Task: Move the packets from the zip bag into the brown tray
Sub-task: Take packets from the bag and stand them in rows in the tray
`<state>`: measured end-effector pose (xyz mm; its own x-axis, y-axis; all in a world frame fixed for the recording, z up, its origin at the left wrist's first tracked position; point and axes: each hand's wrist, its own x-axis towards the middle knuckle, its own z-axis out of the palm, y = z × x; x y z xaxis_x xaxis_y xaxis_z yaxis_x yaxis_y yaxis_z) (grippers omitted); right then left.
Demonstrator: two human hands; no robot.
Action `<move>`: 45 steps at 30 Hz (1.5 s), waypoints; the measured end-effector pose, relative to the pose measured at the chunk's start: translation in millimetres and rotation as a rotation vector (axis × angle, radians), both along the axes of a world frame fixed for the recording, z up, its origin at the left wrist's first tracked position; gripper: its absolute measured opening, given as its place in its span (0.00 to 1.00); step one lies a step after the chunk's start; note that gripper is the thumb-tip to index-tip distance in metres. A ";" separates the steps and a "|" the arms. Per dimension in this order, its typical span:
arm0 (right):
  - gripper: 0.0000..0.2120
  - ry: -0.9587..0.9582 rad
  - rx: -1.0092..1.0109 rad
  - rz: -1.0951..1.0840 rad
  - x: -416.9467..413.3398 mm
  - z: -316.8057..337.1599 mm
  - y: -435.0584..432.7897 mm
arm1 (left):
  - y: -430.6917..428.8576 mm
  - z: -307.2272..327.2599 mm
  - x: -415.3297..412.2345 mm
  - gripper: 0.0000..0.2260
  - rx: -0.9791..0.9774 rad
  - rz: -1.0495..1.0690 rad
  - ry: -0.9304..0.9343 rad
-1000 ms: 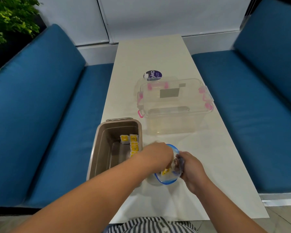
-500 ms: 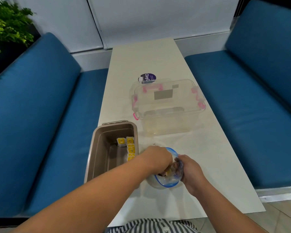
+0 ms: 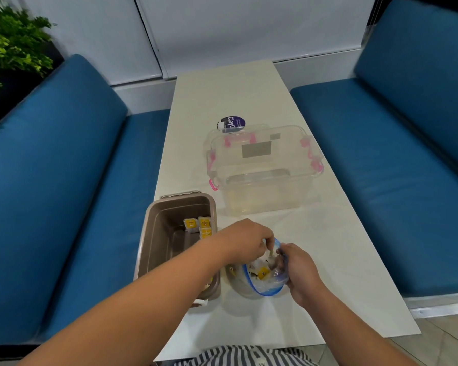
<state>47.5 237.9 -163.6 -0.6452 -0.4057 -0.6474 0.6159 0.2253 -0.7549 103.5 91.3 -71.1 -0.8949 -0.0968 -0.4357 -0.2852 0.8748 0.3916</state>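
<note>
Lying on the white table (image 3: 249, 88) near its close edge, the zip bag (image 3: 265, 287) is a clear pouch with a blue zip rim, its mouth open and facing up. Pale contents show through the film, and one yellow packet (image 3: 262, 272) sits near the middle. The right hand (image 3: 299, 270) grips the bag's right rim, fingers curled over the plastic. The left hand (image 3: 245, 241) is at the mouth, fingertips bent down into the opening; whether they pinch a packet or only the film cannot be told.

The brown tray (image 3: 154, 233) stands just left of the bag. Several tray packets (image 3: 200, 225), yellow-faced, lie against its right inner wall at the far end. The left forearm crosses the tray's near right corner and hides that part.

Beyond the bag stands a clear lidded box (image 3: 265, 175) with pink latches, and behind it a round purple-labelled tub (image 3: 232, 124). Blue benches (image 3: 64, 180) flank the table.
</note>
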 end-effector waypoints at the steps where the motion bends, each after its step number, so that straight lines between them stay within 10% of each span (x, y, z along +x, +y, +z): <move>1: 0.09 0.003 -0.010 0.005 -0.8 -0.4 -0.8 | -0.5 2.2 0.1 0.13 -0.004 -0.003 -0.014; 17: 0.08 0.295 0.127 0.224 -23.1 12.7 -1.2 | -65.9 73.5 26.5 0.03 -0.149 0.246 0.285; 45: 0.07 0.120 0.075 0.206 -25.7 5.9 -13.5 | -123.5 -19.0 52.3 0.07 -0.421 0.365 -0.278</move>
